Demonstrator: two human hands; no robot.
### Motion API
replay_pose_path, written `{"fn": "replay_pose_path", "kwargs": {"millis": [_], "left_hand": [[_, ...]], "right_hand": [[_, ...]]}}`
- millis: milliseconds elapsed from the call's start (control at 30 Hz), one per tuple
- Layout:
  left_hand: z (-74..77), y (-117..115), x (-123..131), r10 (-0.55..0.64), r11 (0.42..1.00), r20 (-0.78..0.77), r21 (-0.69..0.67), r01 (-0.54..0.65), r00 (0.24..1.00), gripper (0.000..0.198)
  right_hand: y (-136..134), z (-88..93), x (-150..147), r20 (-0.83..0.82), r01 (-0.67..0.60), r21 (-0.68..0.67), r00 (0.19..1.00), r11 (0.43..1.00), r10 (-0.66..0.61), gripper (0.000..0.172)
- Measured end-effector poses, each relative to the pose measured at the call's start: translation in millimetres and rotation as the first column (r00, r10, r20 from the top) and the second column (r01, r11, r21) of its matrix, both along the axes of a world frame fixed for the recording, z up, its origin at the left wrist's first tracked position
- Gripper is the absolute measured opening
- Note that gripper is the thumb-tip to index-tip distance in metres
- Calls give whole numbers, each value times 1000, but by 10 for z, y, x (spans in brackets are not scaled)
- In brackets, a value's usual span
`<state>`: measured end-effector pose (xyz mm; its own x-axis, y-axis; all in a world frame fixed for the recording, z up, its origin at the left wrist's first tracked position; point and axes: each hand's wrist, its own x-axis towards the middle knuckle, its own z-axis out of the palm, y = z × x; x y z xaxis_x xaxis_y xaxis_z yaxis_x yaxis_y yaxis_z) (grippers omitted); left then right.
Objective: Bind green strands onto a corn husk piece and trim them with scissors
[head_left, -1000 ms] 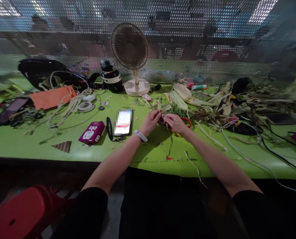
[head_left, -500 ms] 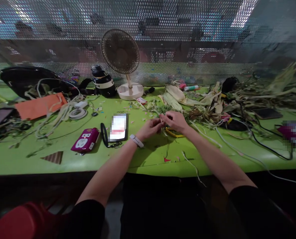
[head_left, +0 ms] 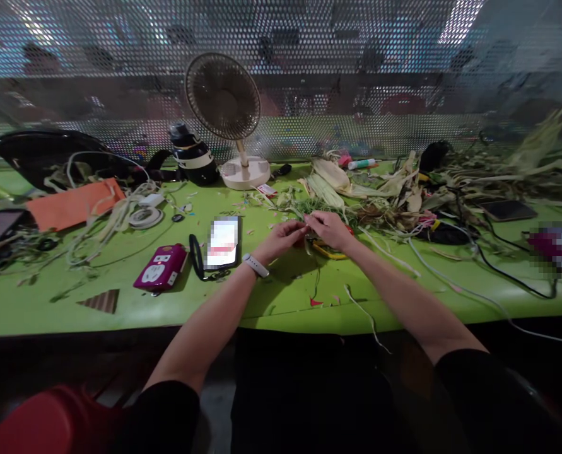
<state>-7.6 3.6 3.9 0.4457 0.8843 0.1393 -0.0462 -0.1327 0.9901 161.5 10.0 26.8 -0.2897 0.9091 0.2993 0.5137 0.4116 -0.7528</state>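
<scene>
My left hand [head_left: 279, 240] and my right hand [head_left: 327, 228] meet over the middle of the green table [head_left: 120, 302]. Both are closed in a pinch on a small piece of green and pale plant fibre between them; what it is exactly is too small to tell. A white watch sits on my left wrist. Just under my right hand lies a yellow and red ring [head_left: 330, 252]. A heap of green strands [head_left: 325, 208] lies right behind my hands.
A phone [head_left: 222, 243] and a magenta power strip [head_left: 161, 267] lie left of my hands. A desk fan [head_left: 224, 101], a black bottle [head_left: 190, 154], corn husks [head_left: 328, 180], cables, an orange envelope [head_left: 72, 202] and a perforated screen stand farther back.
The view has shifted slightly, so the table's items sit a bit left of where they were. My hands stay together, with the right one now lying over the left one's fingertips.
</scene>
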Motion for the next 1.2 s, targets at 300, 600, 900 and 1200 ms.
{"fn": "replay_pose_path", "kwargs": {"millis": [300,600,900,1200], "left_hand": [[18,16,29,119,981,-20,158,-114,993,26],[-9,21,76,126,992,91,13,-128,988,31],[94,-96,72,102,984,77,-154,-90,992,30],[31,-45,78,83,990,96,-125,-70,992,43]], "right_hand": [[17,-19,-4,-97,-7,-4,995,1000,7,49],[34,-63,-3,-163,-25,-78,987,997,12,52],[16,-44,-10,-143,9,-47,990,999,-16,42],[-14,-19,-39,-136,60,-35,989,998,-65,38]]}}
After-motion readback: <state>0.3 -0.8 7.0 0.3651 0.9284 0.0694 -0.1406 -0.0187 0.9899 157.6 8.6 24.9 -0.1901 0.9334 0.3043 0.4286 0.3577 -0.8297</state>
